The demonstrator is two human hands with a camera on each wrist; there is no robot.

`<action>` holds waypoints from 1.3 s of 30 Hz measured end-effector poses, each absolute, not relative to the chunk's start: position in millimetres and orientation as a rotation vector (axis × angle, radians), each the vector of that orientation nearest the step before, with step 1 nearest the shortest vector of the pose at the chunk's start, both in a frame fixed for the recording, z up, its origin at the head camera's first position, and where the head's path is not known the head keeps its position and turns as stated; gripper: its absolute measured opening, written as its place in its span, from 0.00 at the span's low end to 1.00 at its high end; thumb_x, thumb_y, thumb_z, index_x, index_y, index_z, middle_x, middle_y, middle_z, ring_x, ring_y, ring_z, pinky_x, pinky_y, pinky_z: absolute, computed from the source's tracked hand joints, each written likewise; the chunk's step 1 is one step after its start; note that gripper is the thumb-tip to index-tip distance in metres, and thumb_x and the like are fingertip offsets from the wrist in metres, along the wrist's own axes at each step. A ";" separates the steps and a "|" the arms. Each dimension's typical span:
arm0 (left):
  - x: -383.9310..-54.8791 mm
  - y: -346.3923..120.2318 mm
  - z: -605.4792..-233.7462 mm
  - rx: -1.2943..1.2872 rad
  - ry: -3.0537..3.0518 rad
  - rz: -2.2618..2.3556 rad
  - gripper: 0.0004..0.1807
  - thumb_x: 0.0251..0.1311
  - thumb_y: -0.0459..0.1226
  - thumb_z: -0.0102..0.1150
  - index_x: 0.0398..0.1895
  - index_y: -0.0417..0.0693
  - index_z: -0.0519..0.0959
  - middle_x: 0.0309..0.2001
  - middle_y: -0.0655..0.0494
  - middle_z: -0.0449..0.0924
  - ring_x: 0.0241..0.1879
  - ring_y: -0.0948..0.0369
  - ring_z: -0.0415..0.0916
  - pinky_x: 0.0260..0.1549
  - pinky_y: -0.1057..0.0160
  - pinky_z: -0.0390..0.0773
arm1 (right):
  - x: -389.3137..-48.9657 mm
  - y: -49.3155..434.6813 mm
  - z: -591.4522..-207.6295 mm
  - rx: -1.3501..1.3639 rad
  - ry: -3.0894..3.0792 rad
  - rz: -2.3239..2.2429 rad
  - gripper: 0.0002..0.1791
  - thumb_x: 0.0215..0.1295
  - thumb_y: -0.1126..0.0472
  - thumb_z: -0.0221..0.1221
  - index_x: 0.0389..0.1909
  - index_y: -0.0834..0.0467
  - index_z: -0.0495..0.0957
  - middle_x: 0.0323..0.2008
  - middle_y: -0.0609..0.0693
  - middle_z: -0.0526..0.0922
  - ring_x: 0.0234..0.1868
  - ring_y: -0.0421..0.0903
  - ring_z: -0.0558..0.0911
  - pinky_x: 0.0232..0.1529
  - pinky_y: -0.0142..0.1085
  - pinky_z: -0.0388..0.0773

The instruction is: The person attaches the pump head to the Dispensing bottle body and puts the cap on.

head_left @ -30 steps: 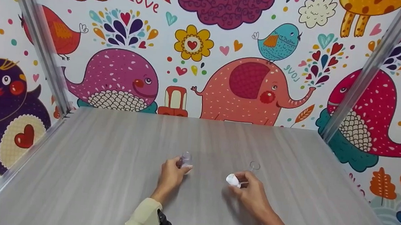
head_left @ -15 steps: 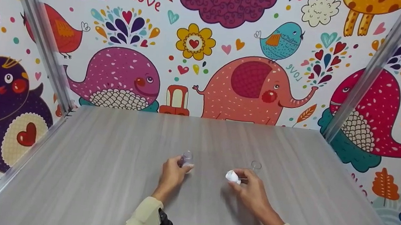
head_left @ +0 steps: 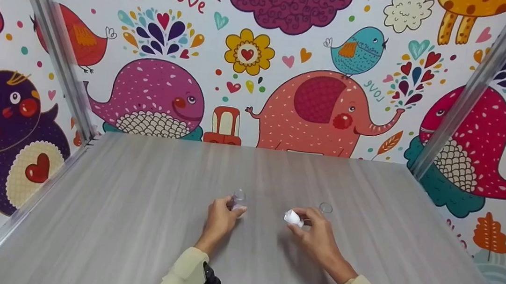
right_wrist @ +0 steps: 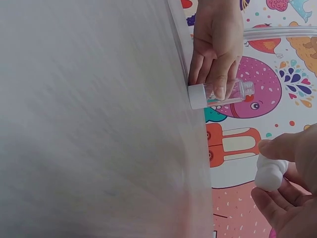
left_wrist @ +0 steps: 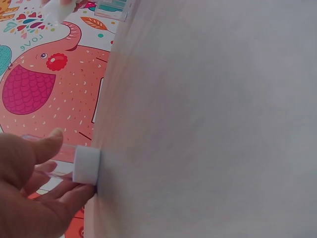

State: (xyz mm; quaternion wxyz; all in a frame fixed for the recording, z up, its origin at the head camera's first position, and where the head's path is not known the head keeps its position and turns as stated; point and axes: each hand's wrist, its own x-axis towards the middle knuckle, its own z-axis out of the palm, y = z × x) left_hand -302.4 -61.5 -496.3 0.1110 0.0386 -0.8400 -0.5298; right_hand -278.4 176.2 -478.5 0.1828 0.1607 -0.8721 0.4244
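My left hand grips a small clear bottle between thumb and fingers. The bottle stands upright on its white base, and its bare threaded neck shows in the right wrist view. Off to the right, my right hand pinches a white plastic bottle top with thumb and fingertips, raised over the table and tilted. Its rounded, knob-like end faces the right wrist camera. Just behind the right hand stands a clear cap, partly hidden by it.
A grey wood-grain table carries everything. Around it rises a white wall printed with cartoon animals. Metal posts stand at the two back corners. Black wrist cameras sit on the sleeves.
The right hand has turned the white bottle top so its wider end points more to the left. The left hand keeps the clear bottle in place. The head view shifts slightly.
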 end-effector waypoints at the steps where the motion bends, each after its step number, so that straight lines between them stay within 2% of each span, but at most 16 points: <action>1: -302.6 -61.1 -496.2 0.116 -2.467 -1.563 0.10 0.60 0.34 0.68 0.41 0.36 0.83 0.37 0.47 0.85 0.33 0.60 0.74 0.36 0.61 0.76 | -278.9 176.0 -478.2 0.455 -2.461 1.198 0.16 0.52 0.70 0.72 0.43 0.60 0.82 0.40 0.50 0.82 0.42 0.49 0.83 0.46 0.38 0.82; 10: -303.7 -60.0 -497.9 0.094 -2.446 -1.554 0.10 0.60 0.33 0.67 0.41 0.34 0.82 0.39 0.43 0.86 0.34 0.59 0.77 0.38 0.57 0.79 | -284.5 173.5 -475.5 0.467 -2.453 1.214 0.17 0.54 0.70 0.71 0.44 0.60 0.80 0.40 0.51 0.83 0.43 0.49 0.82 0.46 0.37 0.81; 21: -304.2 -60.4 -496.0 0.100 -2.446 -1.559 0.10 0.61 0.33 0.67 0.41 0.35 0.83 0.38 0.45 0.86 0.34 0.60 0.76 0.38 0.58 0.78 | -288.1 167.3 -468.2 0.493 -2.429 1.204 0.16 0.55 0.70 0.70 0.42 0.60 0.77 0.41 0.52 0.84 0.43 0.49 0.83 0.47 0.42 0.81; 28: -302.5 -59.1 -496.8 0.077 -2.423 -1.534 0.07 0.58 0.32 0.69 0.33 0.36 0.82 0.31 0.47 0.83 0.28 0.61 0.70 0.30 0.63 0.72 | -289.4 160.2 -458.6 0.526 -2.455 1.139 0.16 0.58 0.68 0.69 0.46 0.60 0.76 0.44 0.53 0.83 0.46 0.49 0.83 0.50 0.46 0.81; 32: -302.4 -58.8 -496.6 0.086 -2.425 -1.544 0.07 0.59 0.32 0.68 0.35 0.36 0.83 0.33 0.46 0.85 0.30 0.61 0.72 0.33 0.62 0.75 | -290.1 155.2 -452.0 0.546 -2.459 1.134 0.15 0.60 0.67 0.68 0.47 0.60 0.77 0.44 0.53 0.83 0.47 0.49 0.82 0.51 0.48 0.81; 39: -302.4 -60.1 -495.7 0.097 -2.422 -1.547 0.08 0.58 0.32 0.69 0.36 0.36 0.83 0.35 0.45 0.86 0.31 0.60 0.75 0.36 0.59 0.77 | -293.7 147.4 -446.0 0.574 -2.462 1.070 0.15 0.60 0.67 0.68 0.47 0.59 0.78 0.44 0.51 0.83 0.47 0.47 0.82 0.50 0.46 0.81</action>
